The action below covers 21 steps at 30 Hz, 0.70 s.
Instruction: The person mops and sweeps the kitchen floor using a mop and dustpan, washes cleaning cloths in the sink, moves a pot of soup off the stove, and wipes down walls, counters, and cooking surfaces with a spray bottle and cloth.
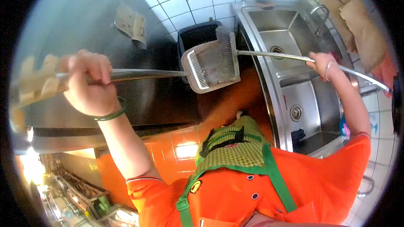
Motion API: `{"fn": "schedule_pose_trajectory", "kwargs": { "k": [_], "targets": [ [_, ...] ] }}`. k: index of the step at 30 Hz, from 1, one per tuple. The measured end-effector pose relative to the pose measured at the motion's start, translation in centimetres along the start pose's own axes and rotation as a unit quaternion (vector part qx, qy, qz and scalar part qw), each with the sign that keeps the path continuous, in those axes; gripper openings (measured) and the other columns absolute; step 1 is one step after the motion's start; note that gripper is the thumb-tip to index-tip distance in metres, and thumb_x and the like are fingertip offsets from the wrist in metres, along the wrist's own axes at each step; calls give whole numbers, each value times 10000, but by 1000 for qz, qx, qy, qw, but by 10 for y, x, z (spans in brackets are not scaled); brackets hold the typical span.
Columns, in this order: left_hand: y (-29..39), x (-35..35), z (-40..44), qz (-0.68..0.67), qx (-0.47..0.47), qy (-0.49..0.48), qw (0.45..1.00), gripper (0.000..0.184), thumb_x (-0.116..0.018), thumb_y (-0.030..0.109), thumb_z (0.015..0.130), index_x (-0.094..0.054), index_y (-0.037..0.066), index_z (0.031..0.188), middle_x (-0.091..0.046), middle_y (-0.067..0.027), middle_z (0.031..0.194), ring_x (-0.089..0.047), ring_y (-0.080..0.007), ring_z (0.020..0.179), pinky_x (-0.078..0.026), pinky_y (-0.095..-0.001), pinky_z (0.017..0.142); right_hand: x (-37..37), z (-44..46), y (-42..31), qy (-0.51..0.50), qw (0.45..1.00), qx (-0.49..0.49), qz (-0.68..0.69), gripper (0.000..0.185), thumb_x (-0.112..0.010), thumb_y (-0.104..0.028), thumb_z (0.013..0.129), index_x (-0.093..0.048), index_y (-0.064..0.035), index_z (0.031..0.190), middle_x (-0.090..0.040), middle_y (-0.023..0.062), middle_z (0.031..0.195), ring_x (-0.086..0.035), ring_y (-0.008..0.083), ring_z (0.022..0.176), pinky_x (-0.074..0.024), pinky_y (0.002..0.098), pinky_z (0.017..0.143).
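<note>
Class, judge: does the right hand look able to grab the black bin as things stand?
Probably not: the right hand holds the broom handle, and the dustpan sits partly before the black bin.

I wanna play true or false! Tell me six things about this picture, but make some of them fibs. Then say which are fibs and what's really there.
1. The left hand holds the dustpan by its handle. True.
2. The right hand is empty. False: the right hand holds the broom.
3. Two drains show in the sink. True.
4. The apron is plain blue. False: the apron is checked in green and yellow, with green straps.
5. A green band goes around the left wrist. True.
6. The shirt is purple. False: the shirt is orange.
</note>
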<state>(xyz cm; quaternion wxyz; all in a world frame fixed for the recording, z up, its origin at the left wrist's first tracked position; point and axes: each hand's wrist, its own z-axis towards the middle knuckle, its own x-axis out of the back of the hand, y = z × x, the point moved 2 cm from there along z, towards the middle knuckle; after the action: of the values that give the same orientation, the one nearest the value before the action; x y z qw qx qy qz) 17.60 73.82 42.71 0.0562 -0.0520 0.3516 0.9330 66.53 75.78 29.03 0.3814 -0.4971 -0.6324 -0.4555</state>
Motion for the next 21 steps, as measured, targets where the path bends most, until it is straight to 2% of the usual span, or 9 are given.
{"fn": "schedule_pose_trajectory", "kwargs": {
  "k": [2,5,6,9,10,13,16,18,21],
  "targets": [
    [2,-3,1,-11,19,-33,999,179,-490,222,820,-438,120,681,-333,-3,535,-274,-95,409,-261,-232,446,6,43,-5,-15,996,51,-65,303,-473,-364,826,-517,-76,910,-597,147,825,-567,328,803,-446,421,683],
    [-4,-25,5,14,30,-3,999,191,-474,245,835,-446,124,690,-315,9,540,-259,-82,412,-254,-224,446,3,97,-30,-23,988,146,-51,312,-466,-375,828,-529,-86,925,-600,142,841,-572,312,819,-451,414,699],
    [-6,-28,6,13,33,10,999,195,-479,254,836,-458,123,693,-297,18,539,-250,-79,416,-251,-221,446,-1,105,-36,-25,987,150,-46,312,-466,-375,828,-529,-86,925,-600,142,841,-572,312,819,-451,414,699],
    [-9,-25,19,14,51,92,994,229,-470,249,847,-438,119,661,-268,22,526,-237,-78,423,-236,-217,454,-32,125,-46,-68,987,142,2,314,-454,-376,835,-530,-84,923,-595,154,859,-569,312,836,-448,412,720],
    [-11,-26,24,18,55,92,994,229,-470,249,847,-438,119,661,-268,22,526,-237,-78,423,-236,-217,454,-46,128,-43,-76,987,144,10,315,-449,-372,839,-526,-80,928,-594,155,863,-568,312,840,-446,413,726],
    [-7,-38,24,102,68,147,982,302,-437,237,873,-349,125,607,-256,19,502,-223,-73,422,-226,-219,452,-55,105,-40,-112,985,117,64,323,-439,-356,849,-498,-51,937,-589,160,862,-564,324,837,-441,424,728],
    [3,-58,18,122,55,200,971,322,-423,224,877,-304,130,592,-246,24,493,-188,-66,409,-201,-209,411,-62,91,-33,-116,984,95,95,313,-437,-343,853,-489,-47,940,-589,162,855,-565,327,830,-441,426,724],
    [12,-60,16,127,59,184,973,322,-415,226,885,-307,131,597,-250,32,493,-190,-62,417,-204,-207,416,-62,84,-29,-114,985,76,109,307,-435,-334,855,-484,-45,943,-589,164,849,-566,328,825,-441,426,722],
    [23,-69,13,169,68,254,950,322,-467,274,872,-364,114,612,-265,14,520,-240,-83,459,-230,-231,460,-64,79,-21,-103,987,63,105,286,-431,-314,858,-482,-45,938,-592,161,845,-571,331,804,-444,427,712]
  ]
}}
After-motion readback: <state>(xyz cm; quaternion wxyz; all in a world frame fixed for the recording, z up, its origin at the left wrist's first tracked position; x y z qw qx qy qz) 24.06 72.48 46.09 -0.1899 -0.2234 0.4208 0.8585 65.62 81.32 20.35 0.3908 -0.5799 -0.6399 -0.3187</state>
